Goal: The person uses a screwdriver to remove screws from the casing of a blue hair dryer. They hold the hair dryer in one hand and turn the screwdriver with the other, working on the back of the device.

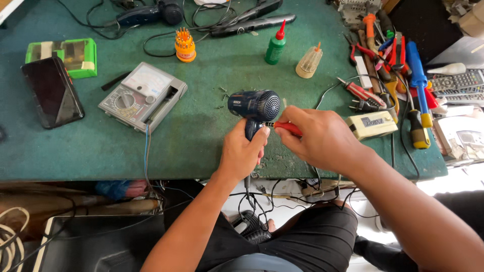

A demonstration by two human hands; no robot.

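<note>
Left hand (243,153) wrapped around the handle of a dark blue hair dryer (256,107), held upright above the green table (201,136). Right hand (322,138) grips a red screwdriver (287,128), tip against the dryer's neck. Grey meter (142,95) nearby, left.

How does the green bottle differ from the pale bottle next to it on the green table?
The green bottle is opaque green with a red pointed cap; the pale bottle is see-through yellowish with a small orange tip. The green bottle looks slimmer, while the pale bottle looks wider and rounder. Both lean slightly in this view and stand apart on the table, beyond the hair dryer held in the left hand, and neither hand touches them.
</note>
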